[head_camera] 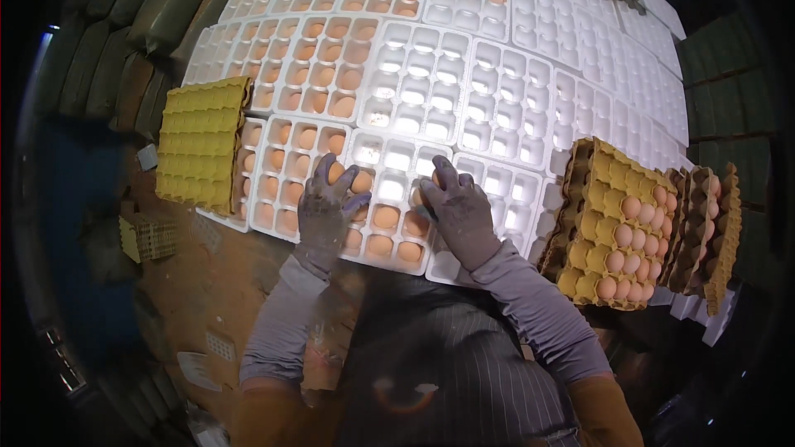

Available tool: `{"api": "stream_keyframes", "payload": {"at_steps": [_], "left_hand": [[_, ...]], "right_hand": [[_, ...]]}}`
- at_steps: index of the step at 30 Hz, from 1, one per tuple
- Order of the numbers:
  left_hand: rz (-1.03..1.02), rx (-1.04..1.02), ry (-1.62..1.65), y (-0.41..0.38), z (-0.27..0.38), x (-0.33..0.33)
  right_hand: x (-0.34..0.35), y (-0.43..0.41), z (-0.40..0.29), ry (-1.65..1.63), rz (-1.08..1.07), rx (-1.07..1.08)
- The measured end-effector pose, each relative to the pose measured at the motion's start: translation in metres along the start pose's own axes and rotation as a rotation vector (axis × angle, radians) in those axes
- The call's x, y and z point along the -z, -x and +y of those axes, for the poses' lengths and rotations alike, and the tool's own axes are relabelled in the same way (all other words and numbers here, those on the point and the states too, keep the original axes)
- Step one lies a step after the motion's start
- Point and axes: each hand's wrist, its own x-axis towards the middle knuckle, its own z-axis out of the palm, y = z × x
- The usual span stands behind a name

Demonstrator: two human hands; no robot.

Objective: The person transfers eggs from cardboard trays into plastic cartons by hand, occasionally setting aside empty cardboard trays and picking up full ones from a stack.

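Note:
My left hand [323,214], in a grey-purple glove, has its fingers around brown eggs at the upper left of a white foam egg tray [396,164]. One egg [361,182] shows beside its thumb. My right hand [461,208], gloved alike, is over the right side of this tray, its fingers curled around eggs partly hidden by the hand. Nearer my body, the tray's compartments hold several brown eggs [386,217]. Its upper compartments hold none. The foam tray to the left [266,155] has eggs in its compartments.
A yellow egg flat stack [202,146] rests at the left. At the right stands a pulp egg flat [584,223] with several eggs, with more flats [689,230] behind it. White foam trays [506,105] cover the surface ahead. Filled sacks [174,3] lie at the far left.

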Motion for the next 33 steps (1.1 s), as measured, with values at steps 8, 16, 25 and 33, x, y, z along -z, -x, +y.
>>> {"api": "stream_keyframes", "payload": {"at_steps": [8, 16, 25, 33], "left_hand": [[-0.171, -0.249, -0.008, -0.058, -0.012, -0.004], [0.016, -0.297, 0.389, -0.086, 0.025, -0.063], [0.010, -0.382, 0.281, -0.076, 0.080, -0.087], [-0.205, -0.826, 0.414, -0.053, 0.314, -0.113]], "right_hand": [[-0.050, -0.033, -0.033, -0.223, -0.233, 0.089], [-0.053, -0.046, 0.006, -0.491, 0.313, -0.209], [0.070, 0.107, 0.013, -0.786, 0.112, -0.341], [0.208, 0.193, 0.195, 0.074, 0.312, -0.326]]}}
